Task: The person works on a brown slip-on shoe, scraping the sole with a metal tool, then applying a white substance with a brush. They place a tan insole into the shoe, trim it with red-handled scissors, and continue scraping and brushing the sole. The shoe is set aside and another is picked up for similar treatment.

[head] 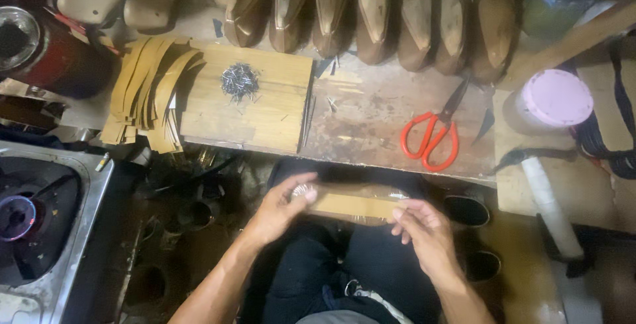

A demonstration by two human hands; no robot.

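Both hands over the lap, left hand [281,206] and right hand [424,230] each pinching an end of a flat tan strip [354,203] on a wrapped shoe last [351,213], just below the scuffed wooden bench's [371,122] front edge, red-handled scissors [434,135] lying up top.

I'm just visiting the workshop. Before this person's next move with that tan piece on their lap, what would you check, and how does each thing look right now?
1. Tan strip held at both ends: ok; left hand and right hand each grip one end.
2. Strip lying flat on the wrapped form beneath: cannot tell, fingers cover the ends.
3. Small nails at hand: ok, piled on the wooden board.
4. Red-handled scissors clear of the hands: ok, lying on the bench.
5. Spare strips nearby: ok, stacked left of the board.
6. Hammer within reach: ok, right of the lap.
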